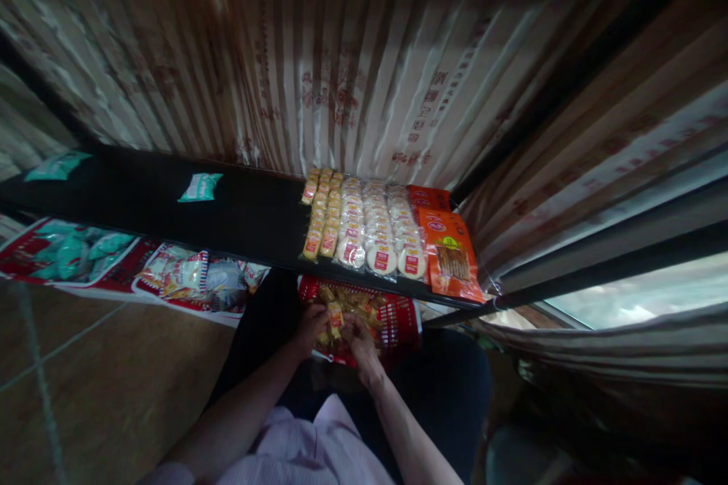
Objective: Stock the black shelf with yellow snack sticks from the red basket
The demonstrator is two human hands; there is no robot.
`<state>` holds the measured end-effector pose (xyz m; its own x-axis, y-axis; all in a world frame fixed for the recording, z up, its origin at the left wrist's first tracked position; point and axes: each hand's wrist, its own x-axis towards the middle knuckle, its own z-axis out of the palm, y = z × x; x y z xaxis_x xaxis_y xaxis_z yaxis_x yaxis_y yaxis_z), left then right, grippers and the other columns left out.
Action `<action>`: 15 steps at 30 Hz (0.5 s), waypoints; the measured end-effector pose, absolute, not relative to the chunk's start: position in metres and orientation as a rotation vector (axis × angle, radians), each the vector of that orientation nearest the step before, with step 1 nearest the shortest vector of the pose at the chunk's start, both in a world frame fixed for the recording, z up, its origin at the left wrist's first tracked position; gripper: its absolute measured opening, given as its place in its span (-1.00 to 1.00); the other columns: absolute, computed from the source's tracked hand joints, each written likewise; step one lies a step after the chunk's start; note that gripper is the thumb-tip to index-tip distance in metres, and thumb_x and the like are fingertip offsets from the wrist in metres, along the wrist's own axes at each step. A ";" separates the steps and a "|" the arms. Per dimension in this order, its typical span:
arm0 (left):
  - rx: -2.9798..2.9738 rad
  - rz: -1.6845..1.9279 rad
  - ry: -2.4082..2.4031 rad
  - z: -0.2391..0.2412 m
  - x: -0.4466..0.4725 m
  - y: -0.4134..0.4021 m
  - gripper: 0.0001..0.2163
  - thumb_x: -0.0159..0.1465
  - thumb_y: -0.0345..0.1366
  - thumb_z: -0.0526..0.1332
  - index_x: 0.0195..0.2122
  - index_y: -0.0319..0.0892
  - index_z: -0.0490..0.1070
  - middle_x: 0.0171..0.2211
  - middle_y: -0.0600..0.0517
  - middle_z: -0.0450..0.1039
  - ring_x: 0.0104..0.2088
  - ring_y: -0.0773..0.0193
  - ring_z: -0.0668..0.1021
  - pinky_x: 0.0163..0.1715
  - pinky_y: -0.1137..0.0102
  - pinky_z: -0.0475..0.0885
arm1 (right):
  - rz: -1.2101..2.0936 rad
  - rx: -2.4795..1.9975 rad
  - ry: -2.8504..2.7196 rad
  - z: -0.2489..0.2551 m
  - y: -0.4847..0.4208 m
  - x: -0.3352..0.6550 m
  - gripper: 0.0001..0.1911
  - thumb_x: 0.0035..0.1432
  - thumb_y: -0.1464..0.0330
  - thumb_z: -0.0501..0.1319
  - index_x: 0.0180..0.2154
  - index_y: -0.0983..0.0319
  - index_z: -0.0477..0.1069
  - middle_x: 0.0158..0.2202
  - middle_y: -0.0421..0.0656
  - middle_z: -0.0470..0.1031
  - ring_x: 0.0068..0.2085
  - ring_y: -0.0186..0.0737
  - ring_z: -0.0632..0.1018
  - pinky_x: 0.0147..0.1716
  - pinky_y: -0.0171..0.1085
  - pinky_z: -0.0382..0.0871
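Note:
A small yellow snack packet [335, 316] with a red-and-white label is held between my two hands, over a red box [401, 322] on my lap. My left hand [312, 326] pinches the packet's left side. On its right, the fingers of my right hand [360, 341] are closed at the lower edge. More yellow packets [364, 301] lie loose in the red box, partly hidden by my hands. Just beyond, on a black shelf [255, 216], stand rows of similar yellow packets [322, 216].
Beside those rows are clear-wrapped round white crackers [381, 258] and orange bags [455, 258]. Two teal packets [200, 187] sit farther left. Below the shelf are boxes with teal packets [71, 250] and mixed snack bags [187, 273]. Striped curtains [341, 53] hang behind; a dark bar [597, 284] crosses the right.

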<state>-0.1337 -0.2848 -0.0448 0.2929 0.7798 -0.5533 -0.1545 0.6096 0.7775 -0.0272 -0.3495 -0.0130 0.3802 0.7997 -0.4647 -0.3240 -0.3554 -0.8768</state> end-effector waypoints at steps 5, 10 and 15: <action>0.703 0.686 1.101 -0.045 -0.134 -0.285 -0.73 -0.02 -0.21 0.32 -0.35 -0.20 0.34 -0.39 0.06 0.44 -0.36 0.31 0.50 -0.30 0.40 0.38 | 1.144 -1.592 -0.467 -0.017 -0.349 -0.030 -0.64 -0.26 0.25 0.26 -0.32 0.21 0.35 -0.44 -0.23 0.46 -0.41 -0.28 0.46 -0.44 -0.36 0.32; 0.731 0.621 1.087 -0.041 -0.135 -0.284 -0.75 0.02 -0.27 0.27 -0.27 -0.21 0.37 -0.32 0.03 0.46 -0.33 0.31 0.50 -0.31 0.42 0.34 | 1.093 -1.661 -0.496 -0.024 -0.347 -0.029 -0.64 -0.26 0.19 0.26 -0.35 0.22 0.37 -0.48 -0.25 0.41 -0.41 -0.28 0.44 -0.39 -0.33 0.33; 0.722 0.570 1.049 -0.041 -0.135 -0.285 -0.72 0.01 -0.28 0.25 -0.22 -0.20 0.39 -0.32 0.03 0.48 -0.27 0.27 0.51 -0.25 0.40 0.34 | 1.065 -1.659 -0.620 -0.027 -0.348 -0.032 -0.66 -0.16 0.15 0.21 -0.34 0.22 0.44 -0.36 -0.16 0.50 -0.28 -0.19 0.49 -0.24 -0.27 0.35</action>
